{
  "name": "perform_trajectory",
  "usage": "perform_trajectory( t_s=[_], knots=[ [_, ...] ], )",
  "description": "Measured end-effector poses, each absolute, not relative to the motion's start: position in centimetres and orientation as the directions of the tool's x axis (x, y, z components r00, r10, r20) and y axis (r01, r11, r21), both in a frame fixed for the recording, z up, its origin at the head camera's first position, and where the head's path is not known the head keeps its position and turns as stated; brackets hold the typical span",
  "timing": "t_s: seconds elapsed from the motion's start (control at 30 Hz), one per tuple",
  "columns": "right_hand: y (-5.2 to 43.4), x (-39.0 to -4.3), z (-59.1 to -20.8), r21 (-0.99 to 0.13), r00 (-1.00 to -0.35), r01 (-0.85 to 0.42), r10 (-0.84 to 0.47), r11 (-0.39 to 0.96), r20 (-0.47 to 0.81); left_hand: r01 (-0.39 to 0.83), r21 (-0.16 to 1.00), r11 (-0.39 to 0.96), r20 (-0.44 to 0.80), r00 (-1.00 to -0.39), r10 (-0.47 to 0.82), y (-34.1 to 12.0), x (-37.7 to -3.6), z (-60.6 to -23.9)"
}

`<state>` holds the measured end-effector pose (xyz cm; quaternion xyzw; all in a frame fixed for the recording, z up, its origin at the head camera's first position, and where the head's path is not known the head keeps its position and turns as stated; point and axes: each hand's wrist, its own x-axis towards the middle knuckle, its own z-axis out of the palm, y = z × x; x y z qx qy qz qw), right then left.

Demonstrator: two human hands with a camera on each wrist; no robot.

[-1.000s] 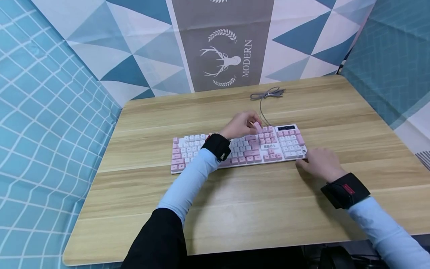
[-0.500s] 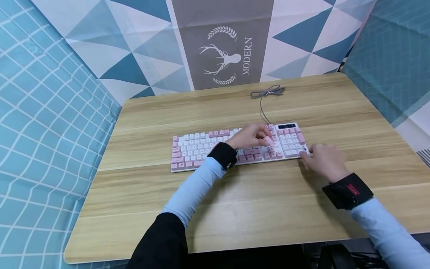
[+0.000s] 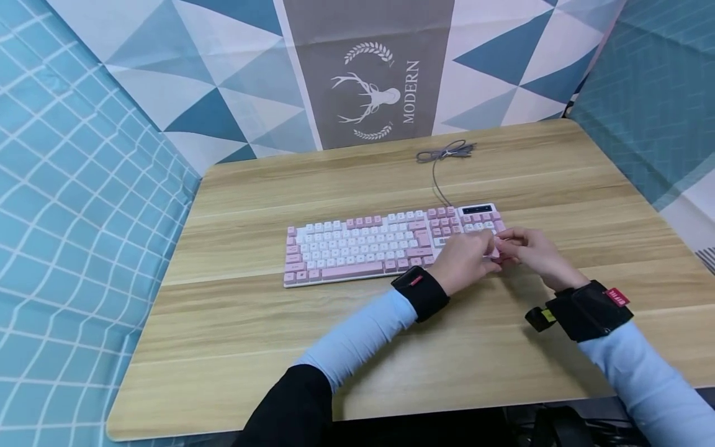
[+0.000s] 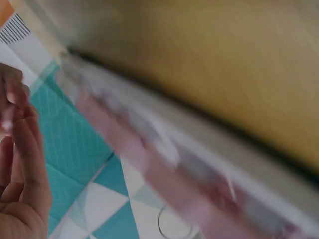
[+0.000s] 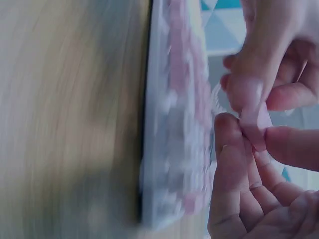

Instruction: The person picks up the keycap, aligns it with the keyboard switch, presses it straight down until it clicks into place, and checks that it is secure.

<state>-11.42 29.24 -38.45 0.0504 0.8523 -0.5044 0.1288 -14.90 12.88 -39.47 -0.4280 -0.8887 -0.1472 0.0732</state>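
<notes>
In the head view, a white and pink keyboard [image 3: 357,251] lies on the wooden table. My left hand [image 3: 462,261] is over its right end, pinching a small pink piece [image 5: 255,127]. From the right, the fingertips of my right hand [image 3: 530,253] meet it and pinch the same piece. Seen from the right wrist, the piece looks smooth and slightly bent; its exact kind cannot be told. The fingers hide part of the number pad. In the left wrist view, the left hand [image 4: 22,199] shows at the lower left beside the blurred keyboard.
A grey cable [image 3: 447,153], looped and tied, lies behind the keyboard and connects to its back edge. The wooden table [image 3: 251,347] spreads around it. Patterned fabric [image 3: 368,74] stands along the far side, with a blue checked sheet [image 3: 84,248] at the left.
My left hand has moved right and toward me with the pink piece, from the upper navigation keys to the right end. My right hand has left the keyboard's corner and met it.
</notes>
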Motion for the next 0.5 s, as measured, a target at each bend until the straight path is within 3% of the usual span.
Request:
perform_trajectory(
  t_s=[0.07, 0.27, 0.5],
  knots=[
    [30.0, -11.7, -38.8, -0.837, -0.968, 0.200, -0.028, 0.510, -0.248, 0.809, 0.149, 0.568, 0.253, -0.587, 0.769, 13.1, -14.4, -40.0],
    [31.6, -12.8, -39.6, -0.765, -0.980, 0.162, 0.008, 0.624, -0.201, 0.823, -0.167, 0.543, 0.206, -0.510, 0.835, 13.5, -12.4, -41.5],
    [32.5, -13.4, -40.1, -0.722, -0.948, 0.269, 0.043, 0.637, -0.315, 0.835, -0.219, 0.505, -0.028, -0.522, 0.852, 14.0, -11.2, -41.9]
  ],
)
